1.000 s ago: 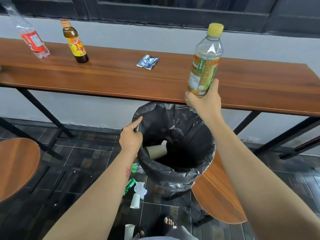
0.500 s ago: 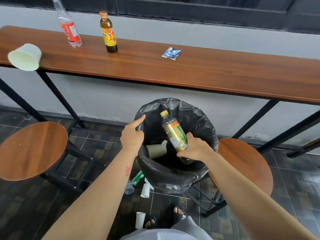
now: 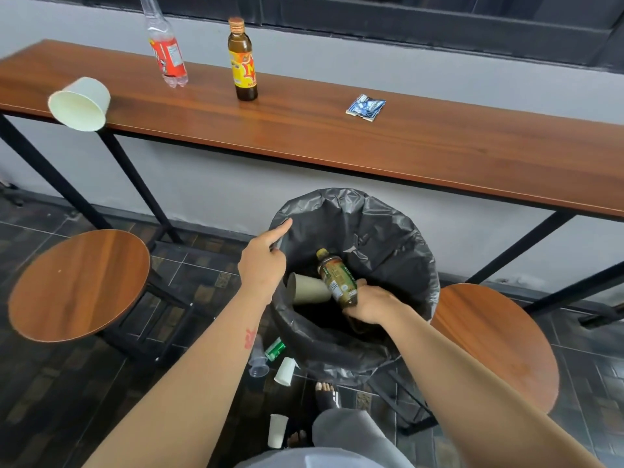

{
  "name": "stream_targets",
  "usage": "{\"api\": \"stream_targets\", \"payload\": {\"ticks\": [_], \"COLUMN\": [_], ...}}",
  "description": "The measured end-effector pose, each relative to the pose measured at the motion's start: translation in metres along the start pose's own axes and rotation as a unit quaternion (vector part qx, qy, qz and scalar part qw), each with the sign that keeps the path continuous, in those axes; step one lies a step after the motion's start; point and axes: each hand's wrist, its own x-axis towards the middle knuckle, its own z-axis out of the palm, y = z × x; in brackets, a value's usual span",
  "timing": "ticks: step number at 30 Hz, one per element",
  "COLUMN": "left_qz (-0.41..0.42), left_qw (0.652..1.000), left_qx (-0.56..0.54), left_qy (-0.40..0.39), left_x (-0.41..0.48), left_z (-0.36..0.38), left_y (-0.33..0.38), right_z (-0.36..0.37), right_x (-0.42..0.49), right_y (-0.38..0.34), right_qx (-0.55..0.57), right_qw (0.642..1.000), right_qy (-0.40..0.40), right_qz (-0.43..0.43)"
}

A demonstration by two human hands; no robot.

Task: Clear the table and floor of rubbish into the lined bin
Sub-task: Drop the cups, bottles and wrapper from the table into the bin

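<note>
A bin with a black liner (image 3: 388, 228) stands under the wooden table (image 3: 422, 150). My left hand (image 3: 261, 265) grips the liner's left rim, forefinger stretched out. My right hand (image 3: 369, 304) is inside the bin's mouth, shut on a yellow-capped tea bottle (image 3: 336, 276) that tilts up and to the left. A paper cup (image 3: 309, 288) lies inside the bin beside it. On the table are a white paper cup (image 3: 81, 104) on its side at the front edge, a red-labelled clear bottle (image 3: 165, 49), a brown bottle (image 3: 242, 62) and a blue wrapper (image 3: 366, 107).
Round wooden stools stand left (image 3: 77, 285) and right (image 3: 496, 342) of the bin. On the dark tiled floor by the bin lie a clear plastic cup (image 3: 258, 364), a green packet (image 3: 275, 349) and two white cups (image 3: 285, 371) (image 3: 277, 430). My feet are near them.
My right hand brought the tea bottle down from above the table's edge into the bin's mouth and has sunk lower still. My left hand kept its hold on the liner.
</note>
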Motion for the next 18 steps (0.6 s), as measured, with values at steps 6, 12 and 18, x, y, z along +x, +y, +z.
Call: {"api": "stream_targets", "payload": {"ticks": [6,12,18], "left_qz": [-0.050,-0.091,-0.108], "left_qw": [0.998,0.994,0.992], "left_qx": [-0.012,0.014,0.048], "left_qy": [0.027,0.051,0.047], "left_x": [0.030,0.062,0.090], "left_z": [0.006,0.020,0.029], "left_y": [0.000,-0.003,-0.005], "right_z": [-0.062,-0.145,-0.207], "right_x": [-0.008,0.005,0.062], "right_y": [-0.023,-0.037,-0.040], "right_qx": [0.040,0.142,0.110], "right_qw": [0.953,0.765,0.824], "right_qy": [0.245,0.560,0.510], "right_qz": [-0.172,-0.284,-0.222]}}
